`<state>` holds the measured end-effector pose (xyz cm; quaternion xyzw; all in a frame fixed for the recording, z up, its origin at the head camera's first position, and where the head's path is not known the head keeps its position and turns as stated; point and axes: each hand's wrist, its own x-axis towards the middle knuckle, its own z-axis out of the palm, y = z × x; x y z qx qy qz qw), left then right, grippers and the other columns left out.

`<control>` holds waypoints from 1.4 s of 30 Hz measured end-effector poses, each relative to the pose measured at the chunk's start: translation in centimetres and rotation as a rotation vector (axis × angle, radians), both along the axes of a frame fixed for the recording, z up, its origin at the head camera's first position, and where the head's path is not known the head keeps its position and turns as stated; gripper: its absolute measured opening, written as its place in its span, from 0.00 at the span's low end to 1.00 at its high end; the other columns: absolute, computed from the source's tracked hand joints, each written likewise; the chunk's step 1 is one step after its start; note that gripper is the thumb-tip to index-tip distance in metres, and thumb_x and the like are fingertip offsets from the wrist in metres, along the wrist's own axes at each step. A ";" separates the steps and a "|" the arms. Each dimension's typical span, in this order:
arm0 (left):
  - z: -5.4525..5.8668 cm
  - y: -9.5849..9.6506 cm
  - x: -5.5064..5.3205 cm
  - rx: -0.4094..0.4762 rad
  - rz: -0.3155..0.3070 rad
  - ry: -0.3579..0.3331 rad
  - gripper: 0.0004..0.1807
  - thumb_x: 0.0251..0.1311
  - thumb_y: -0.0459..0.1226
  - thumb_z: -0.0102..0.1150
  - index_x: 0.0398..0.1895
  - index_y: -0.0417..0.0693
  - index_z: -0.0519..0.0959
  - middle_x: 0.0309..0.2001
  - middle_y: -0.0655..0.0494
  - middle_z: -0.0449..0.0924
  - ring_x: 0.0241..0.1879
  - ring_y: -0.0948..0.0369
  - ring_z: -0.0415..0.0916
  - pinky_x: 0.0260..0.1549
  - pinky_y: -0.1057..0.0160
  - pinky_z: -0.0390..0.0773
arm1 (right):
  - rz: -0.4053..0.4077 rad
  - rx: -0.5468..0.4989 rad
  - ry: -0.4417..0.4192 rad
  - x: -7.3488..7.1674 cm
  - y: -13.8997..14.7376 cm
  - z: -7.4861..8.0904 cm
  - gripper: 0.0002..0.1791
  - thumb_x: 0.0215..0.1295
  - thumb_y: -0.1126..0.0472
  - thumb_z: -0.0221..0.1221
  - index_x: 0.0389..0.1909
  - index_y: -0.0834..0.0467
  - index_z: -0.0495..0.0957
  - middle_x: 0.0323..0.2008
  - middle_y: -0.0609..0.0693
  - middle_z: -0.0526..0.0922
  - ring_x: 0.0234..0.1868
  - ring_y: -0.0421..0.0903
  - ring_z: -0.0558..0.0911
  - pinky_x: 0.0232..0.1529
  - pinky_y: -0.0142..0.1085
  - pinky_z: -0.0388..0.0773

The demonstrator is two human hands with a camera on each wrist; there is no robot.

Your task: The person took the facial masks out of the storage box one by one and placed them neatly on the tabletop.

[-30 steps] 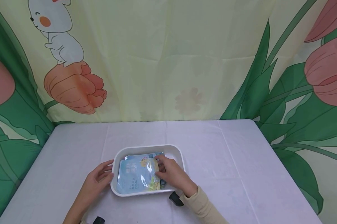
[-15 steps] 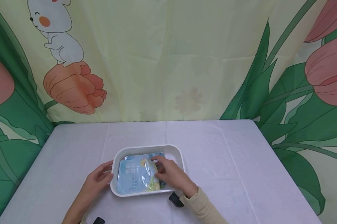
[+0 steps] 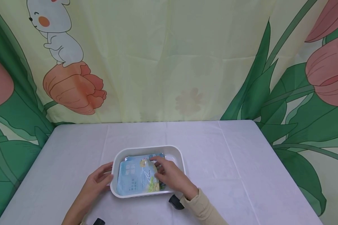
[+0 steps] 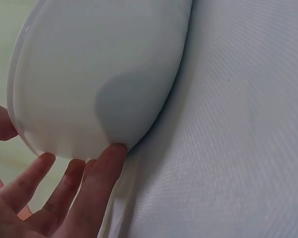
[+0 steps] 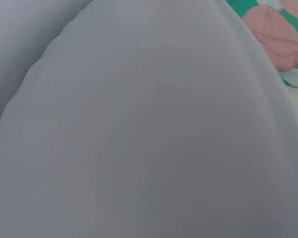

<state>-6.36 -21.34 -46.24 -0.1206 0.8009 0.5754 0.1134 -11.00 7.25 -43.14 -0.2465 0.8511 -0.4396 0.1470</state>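
A white tray [image 3: 179, 153] holds glossy light-blue flat packets stacked on one another. The upper packet [image 3: 132, 178] has pale printed lettering at left and a yellow-green picture at right; a lower packet [image 3: 139, 157] shows along its back edge. My right hand [image 3: 171, 175] reaches over the tray's right side and pinches the upper packet's right part between thumb and forefinger, bending that corner. On the left, my left hand [image 3: 98, 178] rests against the tray's outer end; in the left wrist view its extended fingers [image 4: 94, 193] touch the tray's smooth wall [image 4: 104, 64].
A white cloth [image 3: 228, 175] covers the table under the tray. Behind it hangs a curtain [image 3: 163, 78] printed with a rabbit and tulips. A black wrist device [image 3: 176, 202] sits by the right sleeve [image 3: 204, 206]. White surface [image 5: 139, 124] fills most of the right wrist view.
My right forefinger has shifted slightly left over the upper packet, and its right side now bows, with the bright glare on it faded. The left hand and tray hold nearly still.
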 end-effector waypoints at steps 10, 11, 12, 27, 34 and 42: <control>0.3 0.4 0.3 -0.011 0.012 0.008 0.31 0.70 0.41 0.56 0.74 0.49 0.61 0.71 0.41 0.65 0.66 0.44 0.69 0.45 0.63 0.84 | -0.021 -0.048 0.055 0.2 0.0 0.2 0.27 0.65 0.74 0.57 0.65 0.59 0.70 0.48 0.56 0.81 0.39 0.42 0.83 0.38 0.29 0.79; 0.3 0.5 0.3 -0.013 0.013 0.015 0.31 0.70 0.41 0.56 0.73 0.48 0.61 0.70 0.40 0.65 0.66 0.44 0.69 0.45 0.63 0.84 | -0.026 -0.054 0.062 0.2 0.0 0.2 0.27 0.65 0.74 0.57 0.65 0.59 0.70 0.48 0.56 0.81 0.39 0.42 0.84 0.37 0.29 0.80; 0.3 0.5 0.3 -0.014 0.015 0.021 0.30 0.70 0.40 0.56 0.73 0.48 0.62 0.70 0.40 0.65 0.66 0.44 0.70 0.44 0.63 0.84 | -0.031 -0.060 0.066 0.2 0.1 0.2 0.27 0.65 0.74 0.57 0.65 0.59 0.70 0.48 0.56 0.81 0.39 0.43 0.84 0.37 0.29 0.80; 0.9 0.3 0.6 0.010 0.026 0.022 0.30 0.69 0.39 0.57 0.72 0.48 0.64 0.69 0.41 0.67 0.65 0.45 0.71 0.38 0.66 0.83 | -0.071 -0.115 0.061 0.4 0.8 1.4 0.24 0.67 0.74 0.56 0.63 0.61 0.72 0.54 0.58 0.80 0.43 0.47 0.84 0.42 0.38 0.82; 0.9 0.3 0.5 0.023 0.021 0.029 0.30 0.69 0.40 0.57 0.72 0.49 0.64 0.69 0.41 0.68 0.65 0.45 0.71 0.38 0.65 0.84 | -0.104 -0.143 0.049 0.2 1.4 1.8 0.24 0.67 0.74 0.56 0.63 0.57 0.73 0.54 0.54 0.80 0.42 0.45 0.83 0.41 0.38 0.82; 0.5 0.1 0.5 0.032 0.017 0.029 0.30 0.69 0.40 0.57 0.73 0.50 0.63 0.69 0.42 0.67 0.65 0.47 0.71 0.38 0.65 0.84 | -0.111 -0.215 0.050 0.0 2.1 2.2 0.23 0.68 0.74 0.55 0.61 0.56 0.75 0.53 0.54 0.80 0.44 0.48 0.85 0.33 0.35 0.84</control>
